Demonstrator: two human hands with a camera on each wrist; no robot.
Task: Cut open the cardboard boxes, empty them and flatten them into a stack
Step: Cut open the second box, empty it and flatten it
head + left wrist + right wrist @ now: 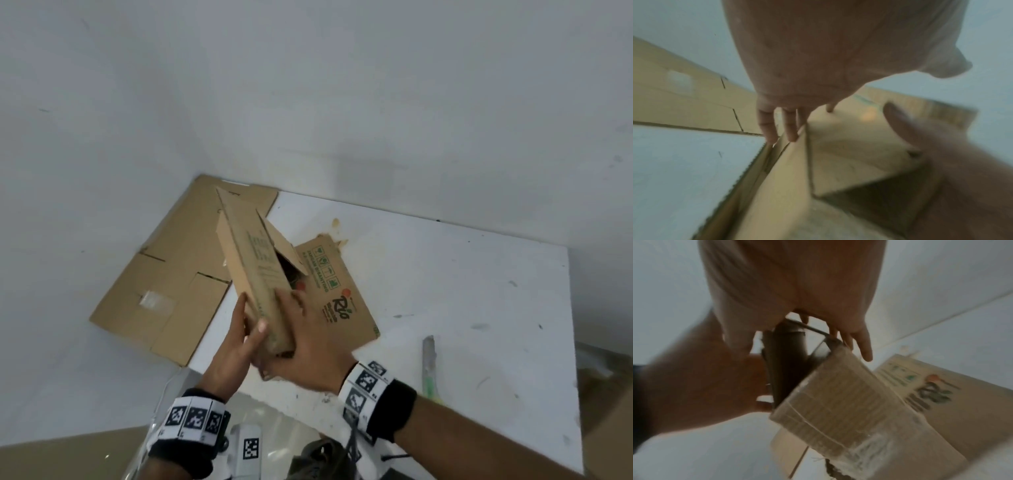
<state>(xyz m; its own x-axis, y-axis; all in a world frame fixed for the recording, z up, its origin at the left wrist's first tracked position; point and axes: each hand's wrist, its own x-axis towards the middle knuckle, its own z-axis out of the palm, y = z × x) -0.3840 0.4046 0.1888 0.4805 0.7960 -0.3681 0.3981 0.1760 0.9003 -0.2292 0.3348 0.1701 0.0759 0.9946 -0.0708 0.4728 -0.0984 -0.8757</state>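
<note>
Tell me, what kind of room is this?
Probably a plain workroom or storeroom corner, though I can't be sure. There's a scuffed, stained white table against bare white walls, flattened cardboard piled in the corner, and a cutter lying ready.

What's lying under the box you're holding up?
Under the held box, a flattened printed box lies on the white table, with plain flattened cardboard to its left. The held box and both hands cover the printed sheet's near-left part.

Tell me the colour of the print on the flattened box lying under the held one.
Green, with an orange dot by the logo, on the flattened box; clearest in the head view.
</note>
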